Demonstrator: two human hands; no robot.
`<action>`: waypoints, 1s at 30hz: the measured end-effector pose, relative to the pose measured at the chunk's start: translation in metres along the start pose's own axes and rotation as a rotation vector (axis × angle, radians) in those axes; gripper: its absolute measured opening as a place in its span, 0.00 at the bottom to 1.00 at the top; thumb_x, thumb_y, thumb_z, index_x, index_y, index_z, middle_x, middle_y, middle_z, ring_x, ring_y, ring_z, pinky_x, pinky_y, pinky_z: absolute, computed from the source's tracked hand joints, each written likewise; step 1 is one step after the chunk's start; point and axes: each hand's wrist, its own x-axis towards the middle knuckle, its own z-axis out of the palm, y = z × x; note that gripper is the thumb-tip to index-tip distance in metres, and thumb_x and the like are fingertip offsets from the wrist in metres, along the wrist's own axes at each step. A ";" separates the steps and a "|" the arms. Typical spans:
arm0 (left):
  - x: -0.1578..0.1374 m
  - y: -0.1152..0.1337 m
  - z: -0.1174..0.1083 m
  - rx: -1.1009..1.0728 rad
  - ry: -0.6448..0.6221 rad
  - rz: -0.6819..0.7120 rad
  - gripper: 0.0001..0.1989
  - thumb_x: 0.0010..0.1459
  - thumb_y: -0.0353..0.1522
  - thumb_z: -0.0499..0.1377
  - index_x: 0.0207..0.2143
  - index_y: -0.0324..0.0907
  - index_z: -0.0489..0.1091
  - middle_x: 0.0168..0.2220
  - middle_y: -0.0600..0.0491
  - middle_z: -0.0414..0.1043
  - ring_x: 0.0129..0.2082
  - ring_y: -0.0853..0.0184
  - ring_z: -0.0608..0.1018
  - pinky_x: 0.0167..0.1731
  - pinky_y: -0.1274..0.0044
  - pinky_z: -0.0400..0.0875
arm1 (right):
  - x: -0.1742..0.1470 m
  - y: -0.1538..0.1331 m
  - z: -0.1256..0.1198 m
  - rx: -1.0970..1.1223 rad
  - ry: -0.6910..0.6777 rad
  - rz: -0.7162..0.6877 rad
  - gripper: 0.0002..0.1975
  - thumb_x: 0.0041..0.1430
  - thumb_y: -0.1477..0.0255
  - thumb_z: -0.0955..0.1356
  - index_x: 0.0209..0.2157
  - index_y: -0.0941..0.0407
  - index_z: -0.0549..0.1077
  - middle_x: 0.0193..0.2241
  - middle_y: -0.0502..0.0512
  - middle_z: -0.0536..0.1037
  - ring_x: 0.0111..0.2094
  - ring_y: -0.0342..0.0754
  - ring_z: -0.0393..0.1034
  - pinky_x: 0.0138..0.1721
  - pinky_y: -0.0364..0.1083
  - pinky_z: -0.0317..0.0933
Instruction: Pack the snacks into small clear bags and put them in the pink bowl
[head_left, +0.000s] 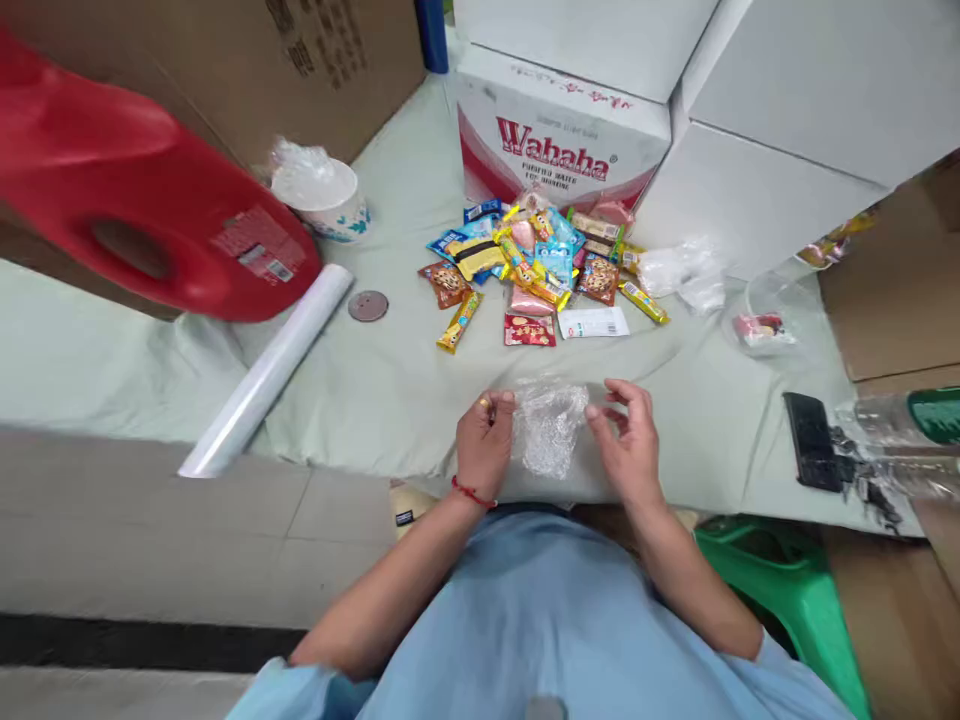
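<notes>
A crumpled piece of clear plastic film [553,430] hangs between my hands at the front edge of the cloth-covered table. My left hand [485,442] pinches its left side, thumb against curled fingers. On the other side, my right hand [630,440] has its thumb and fingers apart, the thumb tip close to the film's right edge; whether they touch is hard to see. Beyond the film lies a pile of small wrapped snacks [555,250] in yellow, blue, red and brown packets. A red packet [529,330] and a white packet [595,322] lie nearest to me.
At left are a big red jug [172,220], a white roll [270,370], a paper cup [330,205] and a brown disc [368,306]. Boxes [562,130] stand behind. Rightward lie thin white plastic [679,272], a clear tub [769,320], a phone [812,440] and bottles [885,418].
</notes>
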 end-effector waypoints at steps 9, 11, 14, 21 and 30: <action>0.006 -0.008 -0.001 -0.189 -0.035 -0.029 0.22 0.64 0.51 0.55 0.29 0.43 0.70 0.18 0.61 0.56 0.19 0.71 0.59 0.21 0.78 0.56 | 0.001 -0.016 0.023 0.236 -0.532 0.164 0.13 0.61 0.59 0.72 0.41 0.54 0.80 0.30 0.50 0.78 0.28 0.44 0.68 0.31 0.43 0.63; 0.014 -0.012 -0.010 -0.214 0.036 -0.031 0.22 0.64 0.51 0.56 0.29 0.43 0.69 0.18 0.62 0.55 0.19 0.72 0.58 0.20 0.78 0.54 | 0.010 -0.007 0.012 0.349 -0.412 0.301 0.13 0.58 0.58 0.74 0.36 0.54 0.80 0.27 0.49 0.77 0.26 0.43 0.65 0.28 0.42 0.61; 0.028 -0.015 -0.024 -0.243 0.131 -0.014 0.21 0.65 0.50 0.56 0.30 0.44 0.69 0.18 0.62 0.54 0.18 0.72 0.57 0.20 0.78 0.54 | 0.023 0.007 -0.011 0.523 -0.240 0.496 0.15 0.50 0.59 0.78 0.35 0.53 0.79 0.24 0.47 0.74 0.24 0.41 0.62 0.24 0.40 0.57; 0.071 -0.017 -0.030 -0.118 0.167 0.146 0.18 0.66 0.47 0.55 0.32 0.43 0.69 0.23 0.58 0.61 0.24 0.70 0.65 0.26 0.79 0.62 | 0.015 0.032 -0.033 0.588 -0.111 0.585 0.17 0.46 0.60 0.80 0.34 0.53 0.78 0.28 0.48 0.75 0.26 0.41 0.65 0.22 0.38 0.57; 0.014 0.018 -0.039 0.167 0.132 0.303 0.14 0.65 0.43 0.58 0.32 0.44 0.67 0.24 0.59 0.61 0.25 0.70 0.65 0.31 0.77 0.64 | -0.019 0.004 -0.026 0.113 -0.288 -0.234 0.10 0.69 0.75 0.65 0.44 0.50 0.78 0.52 0.57 0.81 0.54 0.52 0.76 0.54 0.52 0.71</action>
